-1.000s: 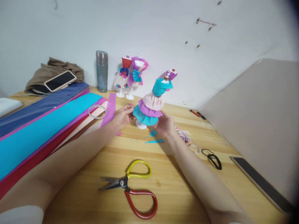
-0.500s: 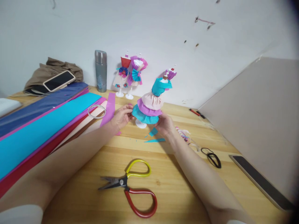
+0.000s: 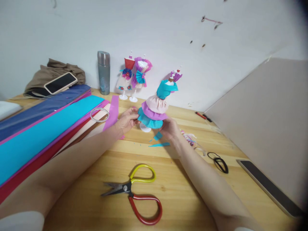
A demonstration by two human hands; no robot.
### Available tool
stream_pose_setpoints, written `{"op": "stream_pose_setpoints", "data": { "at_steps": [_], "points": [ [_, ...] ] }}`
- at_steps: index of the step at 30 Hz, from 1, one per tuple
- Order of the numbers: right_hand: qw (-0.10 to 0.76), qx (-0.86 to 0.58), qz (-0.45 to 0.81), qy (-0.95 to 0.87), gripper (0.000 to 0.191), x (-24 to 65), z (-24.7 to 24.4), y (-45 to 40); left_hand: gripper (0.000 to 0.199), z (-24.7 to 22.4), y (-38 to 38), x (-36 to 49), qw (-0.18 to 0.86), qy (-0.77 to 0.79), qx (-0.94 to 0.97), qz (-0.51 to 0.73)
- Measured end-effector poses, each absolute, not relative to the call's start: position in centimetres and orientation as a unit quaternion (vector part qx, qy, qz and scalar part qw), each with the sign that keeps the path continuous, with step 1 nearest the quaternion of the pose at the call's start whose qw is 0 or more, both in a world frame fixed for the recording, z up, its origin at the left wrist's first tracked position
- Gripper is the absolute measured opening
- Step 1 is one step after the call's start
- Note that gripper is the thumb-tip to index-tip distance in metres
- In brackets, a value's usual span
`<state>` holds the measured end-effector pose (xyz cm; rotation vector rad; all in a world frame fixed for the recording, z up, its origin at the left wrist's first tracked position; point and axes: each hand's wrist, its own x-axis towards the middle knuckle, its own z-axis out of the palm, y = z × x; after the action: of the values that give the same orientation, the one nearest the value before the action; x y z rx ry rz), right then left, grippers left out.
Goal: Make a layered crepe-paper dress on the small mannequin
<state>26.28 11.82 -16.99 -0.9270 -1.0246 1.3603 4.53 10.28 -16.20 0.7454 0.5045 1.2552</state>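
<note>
A small white dress form on a round white base (image 3: 145,128) wears a tiered paper dress (image 3: 156,104) with a blue top and pale pink, purple and blue ruffles. It tilts slightly to the right. My left hand (image 3: 128,120) pinches the left edge of the lowest blue ruffle. At the right edge of that ruffle is my right hand (image 3: 170,128), its fingers bent and partly hidden behind the paper. Blue paper scraps (image 3: 158,144) lie below the skirt. Scissors (image 3: 131,189) with one yellow and one red handle rest, blades apart, in front.
Long coloured paper sheets (image 3: 55,128) cover the left side, with a tape ring (image 3: 99,115) on them. Behind stand a thermos (image 3: 104,73) and more dressed forms (image 3: 127,77). A black hair tie (image 3: 218,162) and a dark flat device (image 3: 267,186) lie right. A phone (image 3: 60,83) rests on brown cloth.
My left fingers have shifted slightly on the blue ruffle, and its left edge is drawn in a little to the right. The rest looks the same.
</note>
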Motion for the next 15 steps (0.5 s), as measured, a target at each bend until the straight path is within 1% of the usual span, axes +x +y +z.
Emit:
{"op": "stream_pose_setpoints", "data": {
  "at_steps": [7,10,12,15],
  "points": [
    [0.560,-0.393,0.564,-0.463,0.025,26.45,-17.01,11.83,0.042,-16.29,10.45,4.45,0.733,0.213,0.346,0.546],
    [0.562,-0.395,0.564,-0.459,0.025,26.43,-17.12,11.84,0.036,-16.35,10.66,4.30,0.760,0.199,0.330,0.523],
    [0.566,-0.398,0.566,-0.448,0.022,26.43,-17.19,11.85,0.029,-16.38,10.76,4.25,0.768,0.197,0.321,0.519],
    [0.572,-0.404,0.574,-0.423,0.015,26.50,-17.22,11.85,0.033,-16.42,10.78,4.27,0.750,0.202,0.331,0.536]
  ]
}}
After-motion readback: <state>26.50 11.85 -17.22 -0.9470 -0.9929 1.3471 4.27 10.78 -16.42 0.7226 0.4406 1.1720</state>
